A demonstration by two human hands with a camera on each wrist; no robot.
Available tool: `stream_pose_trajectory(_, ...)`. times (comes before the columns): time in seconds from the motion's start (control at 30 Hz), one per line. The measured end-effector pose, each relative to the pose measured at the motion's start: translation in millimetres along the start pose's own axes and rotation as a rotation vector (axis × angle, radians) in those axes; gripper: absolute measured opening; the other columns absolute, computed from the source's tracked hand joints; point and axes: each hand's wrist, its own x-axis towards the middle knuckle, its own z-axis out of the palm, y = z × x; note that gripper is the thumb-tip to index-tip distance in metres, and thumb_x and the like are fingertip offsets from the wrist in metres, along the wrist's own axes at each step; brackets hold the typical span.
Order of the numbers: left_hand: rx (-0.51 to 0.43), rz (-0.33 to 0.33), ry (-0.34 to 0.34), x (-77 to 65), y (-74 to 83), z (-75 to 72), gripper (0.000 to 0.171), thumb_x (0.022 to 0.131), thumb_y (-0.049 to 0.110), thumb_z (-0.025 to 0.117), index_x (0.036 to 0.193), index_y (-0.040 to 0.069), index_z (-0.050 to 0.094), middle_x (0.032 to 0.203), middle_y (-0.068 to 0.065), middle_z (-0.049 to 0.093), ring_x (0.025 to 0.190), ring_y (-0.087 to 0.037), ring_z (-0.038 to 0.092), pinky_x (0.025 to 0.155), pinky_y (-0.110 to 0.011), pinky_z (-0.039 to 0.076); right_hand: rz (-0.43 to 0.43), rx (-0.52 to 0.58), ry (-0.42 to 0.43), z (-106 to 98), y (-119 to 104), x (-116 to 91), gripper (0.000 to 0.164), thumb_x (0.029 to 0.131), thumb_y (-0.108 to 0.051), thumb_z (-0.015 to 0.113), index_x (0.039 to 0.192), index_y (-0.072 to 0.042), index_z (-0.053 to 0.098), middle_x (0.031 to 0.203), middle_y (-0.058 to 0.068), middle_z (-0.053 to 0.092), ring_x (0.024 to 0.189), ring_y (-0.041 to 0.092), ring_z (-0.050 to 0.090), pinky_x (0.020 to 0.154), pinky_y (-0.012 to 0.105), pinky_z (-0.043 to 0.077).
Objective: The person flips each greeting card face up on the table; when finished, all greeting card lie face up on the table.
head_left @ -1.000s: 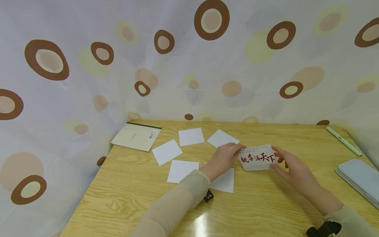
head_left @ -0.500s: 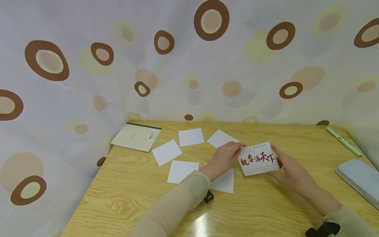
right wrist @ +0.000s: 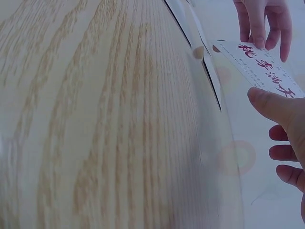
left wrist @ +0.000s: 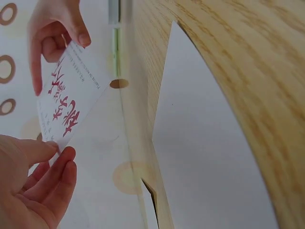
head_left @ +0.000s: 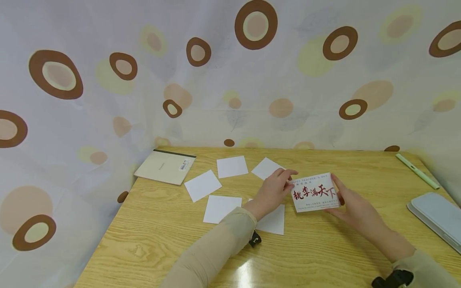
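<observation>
Both hands hold up a white greeting card (head_left: pixel 314 202) above the table, its face with large red Chinese characters and small print turned towards the head camera. My left hand (head_left: pixel 271 192) pinches the card's upper left corner; in the left wrist view its thumb and fingertips (left wrist: pixel 66 168) meet at that corner. At the opposite end my right hand (head_left: pixel 361 212) grips the right edge, thumb below and fingers behind the card. The right wrist view shows that thumb (right wrist: pixel 269 102) along the near edge. Under the left forearm lies a blank white card (head_left: pixel 274 224), partly hidden.
Several more white cards, including one at the back (head_left: pixel 232 167), lie face-blank left of the hands. A cream notebook (head_left: pixel 165 166) sits at the back left corner. On the right are a light green pen (head_left: pixel 417 171) and a pale blue case (head_left: pixel 437 216). A patterned curtain (head_left: pixel 230 72) borders the table.
The greeting card has tilted up to face the head camera more squarely. My right fingers have slid further behind it, and my left fingers have shifted slightly at the corner.
</observation>
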Motion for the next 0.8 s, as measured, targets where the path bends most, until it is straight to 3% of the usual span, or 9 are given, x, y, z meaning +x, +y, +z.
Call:
stream_pose_trajectory(0.03,-0.006,-0.001,-0.012,0.0,0.2,-0.5,0.040,0.097,0.014,0.063,0.136,0.014,0.055,0.113,-0.001,0.061,0.093,-0.005,0.063,0.075,-0.004,0.045,0.020,-0.009,-0.016,-0.8,-0.7,0.1,0.118,0.055,-0.009,0.094,0.150,0.010,0.027,0.073,-0.003,0.064,0.065,0.009,0.059,0.055,0.028,0.049)
stream_pose_trajectory(0.07,-0.011,-0.001,-0.025,0.0,0.2,-0.8,0.042,0.097,0.015,0.064,0.138,0.013,0.054,0.114,-0.001,0.060,0.095,-0.006,0.064,0.076,-0.004,0.046,0.036,-0.017,-0.024,-1.4,-1.2,0.4,0.119,0.054,-0.008,0.094,0.150,0.010,0.027,0.073,-0.003,0.064,0.065,0.010,0.059,0.055,0.029,0.049)
stream_pose_trajectory(0.47,-0.008,-0.007,-0.174,0.1,2.3,-0.2,0.073,0.087,0.026,0.077,0.150,0.021,0.040,0.138,-0.003,0.047,0.116,-0.010,0.057,0.095,-0.014,0.048,0.111,-0.017,-0.035,-3.3,-1.9,-1.1,0.110,0.058,-0.012,0.094,0.148,0.010,0.033,0.075,-0.001,0.061,0.065,0.003,0.049,0.053,0.023,0.041)
stream_pose_trajectory(0.63,0.002,0.021,-0.195,2.2,2.7,2.7,0.077,0.086,0.023,0.078,0.151,0.020,0.038,0.143,-0.006,0.043,0.124,-0.013,0.053,0.102,-0.015,0.044,0.156,-0.008,-0.052,-5.0,-1.9,0.0,0.106,0.061,-0.013,0.093,0.146,0.010,0.034,0.075,-0.002,0.060,0.063,0.001,0.044,0.052,0.021,0.038)
stream_pose_trajectory(0.8,-0.007,0.036,-0.211,4.8,4.6,6.3,0.081,0.084,0.019,0.080,0.152,0.018,0.036,0.147,-0.010,0.039,0.126,-0.017,0.051,0.100,-0.013,0.044,0.187,-0.012,-0.069,-7.1,-1.1,-0.3,0.104,0.063,-0.014,0.093,0.146,0.011,0.035,0.075,-0.001,0.059,0.061,0.001,0.040,0.050,0.020,0.035)
